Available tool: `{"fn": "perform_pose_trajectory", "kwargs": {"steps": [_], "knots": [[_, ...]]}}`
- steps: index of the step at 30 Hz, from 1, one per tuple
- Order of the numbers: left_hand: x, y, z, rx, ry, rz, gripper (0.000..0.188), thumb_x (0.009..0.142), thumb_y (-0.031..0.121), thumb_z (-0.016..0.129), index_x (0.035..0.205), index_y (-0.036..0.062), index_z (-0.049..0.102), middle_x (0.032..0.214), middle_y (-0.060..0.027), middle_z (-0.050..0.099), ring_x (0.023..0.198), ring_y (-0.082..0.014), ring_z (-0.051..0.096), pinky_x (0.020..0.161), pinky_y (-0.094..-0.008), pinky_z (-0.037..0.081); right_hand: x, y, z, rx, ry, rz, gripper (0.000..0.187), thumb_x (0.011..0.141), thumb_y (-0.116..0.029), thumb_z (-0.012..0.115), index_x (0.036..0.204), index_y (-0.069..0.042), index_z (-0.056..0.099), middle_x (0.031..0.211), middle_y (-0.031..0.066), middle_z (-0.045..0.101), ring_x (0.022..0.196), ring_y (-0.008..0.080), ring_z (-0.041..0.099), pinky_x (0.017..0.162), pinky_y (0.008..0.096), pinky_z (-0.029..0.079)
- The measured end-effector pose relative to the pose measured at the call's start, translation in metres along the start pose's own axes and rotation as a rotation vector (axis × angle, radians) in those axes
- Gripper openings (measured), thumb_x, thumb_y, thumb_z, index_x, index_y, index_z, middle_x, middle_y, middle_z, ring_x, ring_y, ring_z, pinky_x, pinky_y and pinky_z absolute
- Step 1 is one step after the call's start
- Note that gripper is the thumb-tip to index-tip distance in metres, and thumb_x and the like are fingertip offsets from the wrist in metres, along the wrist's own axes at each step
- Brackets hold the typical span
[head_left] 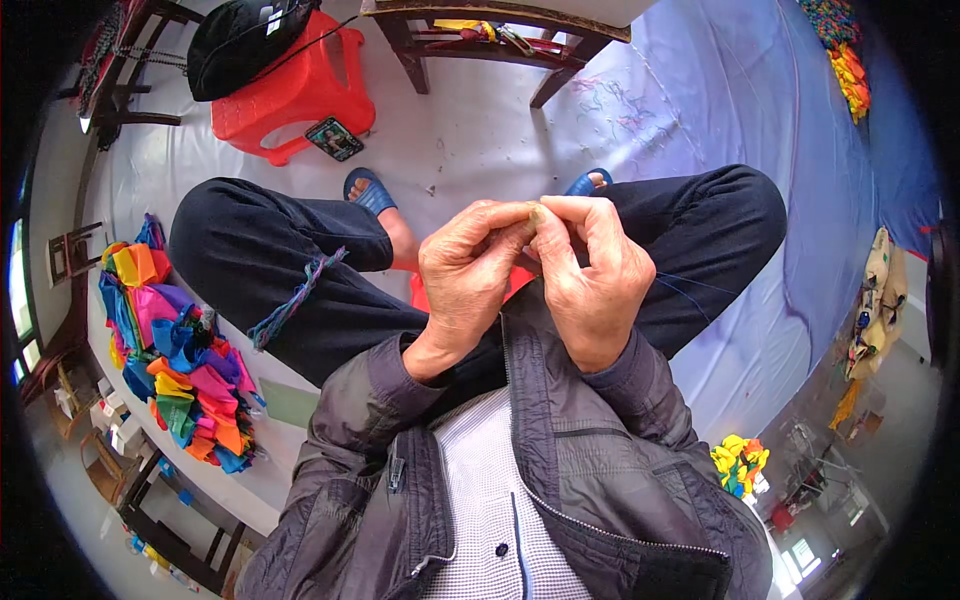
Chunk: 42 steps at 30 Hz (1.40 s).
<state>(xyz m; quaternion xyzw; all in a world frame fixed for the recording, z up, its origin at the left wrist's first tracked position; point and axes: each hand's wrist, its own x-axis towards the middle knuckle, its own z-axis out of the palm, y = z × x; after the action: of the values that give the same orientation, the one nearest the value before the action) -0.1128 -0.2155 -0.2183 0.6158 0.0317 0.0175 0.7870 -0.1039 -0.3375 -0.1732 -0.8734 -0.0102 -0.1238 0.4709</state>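
Observation:
My left hand (465,265) and my right hand (592,270) meet fingertip to fingertip above my lap. Each is closed in a pinch, thumb against forefinger. Whatever lies between the tips is too small to make out. Fine blue thread (690,287) trails over my right thigh, beside the right hand; whether it runs into the fingers is hidden. Across my left thigh lies a loose bundle of blue, purple and greenish threads (298,295).
A heap of bright coloured fabric pieces (195,370) lies at left. Ahead, a red plastic stool (300,95) bears a black bag (245,50); a phone (334,139) leans near its foot. A wooden chair (490,12) stands beyond. Blue sheeting (740,100) covers the floor at right, with thread scraps (620,100).

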Motion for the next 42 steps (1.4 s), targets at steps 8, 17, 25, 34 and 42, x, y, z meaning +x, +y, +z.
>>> {"fn": "perform_pose_trajectory", "kwargs": {"steps": [8,17,25,34,42], "knots": [[0.000,0.003,0.004,0.023,0.017,-0.010,0.017,0.092,-0.011,0.069,0.105,-0.0040,0.075,0.092,-0.0077,0.073,0.082,-0.0119,0.068,0.073,-0.0244,0.056,0.001,0.000,-0.003,0.029,-0.026,0.021,0.007,0.095,-0.001,0.073,0.100,0.001,0.069,0.081,0.0074,0.073,0.070,0.0106,0.070,0.066,0.0260,0.056],[-0.007,-0.002,0.006,0.086,-0.125,-0.107,0.019,0.089,-0.010,0.069,0.104,-0.0018,0.075,0.091,-0.0088,0.073,0.082,-0.0158,0.073,0.069,-0.0273,0.057,0.008,0.010,-0.049,0.235,-0.028,0.174,0.006,0.095,0.000,0.071,0.102,0.001,0.070,0.084,0.0022,0.072,0.075,0.0082,0.068,0.068,0.0229,0.054],[-0.041,-0.023,0.011,0.298,-0.530,0.104,0.018,0.084,-0.002,0.075,0.102,0.0030,0.076,0.088,-0.0122,0.071,0.076,-0.0271,0.072,0.064,-0.0359,0.056,0.057,0.053,-0.119,-0.423,-0.429,0.257,0.006,0.094,-0.004,0.070,0.094,0.001,0.072,0.080,0.0061,0.073,0.074,0.0119,0.069,0.067,0.0263,0.054],[-0.059,-0.026,0.016,0.282,-0.697,0.125,0.009,0.085,0.006,0.075,0.094,0.0060,0.074,0.083,-0.0107,0.068,0.074,-0.0313,0.070,0.062,-0.0422,0.054,0.082,0.136,-0.065,-0.665,-1.020,0.024,0.015,0.079,-0.016,0.073,0.084,-0.002,0.074,0.076,0.0191,0.070,0.074,0.0355,0.072,0.068,0.0426,0.055],[-0.062,-0.035,0.019,0.264,-0.690,0.086,0.009,0.085,0.007,0.075,0.094,0.0061,0.075,0.085,-0.0102,0.070,0.077,-0.0316,0.071,0.064,-0.0419,0.055,0.080,0.209,-0.009,-0.698,-1.330,-0.107,0.011,0.076,-0.015,0.072,0.076,-0.005,0.075,0.075,0.0195,0.072,0.076,0.0401,0.072,0.069,0.0485,0.057]]}}
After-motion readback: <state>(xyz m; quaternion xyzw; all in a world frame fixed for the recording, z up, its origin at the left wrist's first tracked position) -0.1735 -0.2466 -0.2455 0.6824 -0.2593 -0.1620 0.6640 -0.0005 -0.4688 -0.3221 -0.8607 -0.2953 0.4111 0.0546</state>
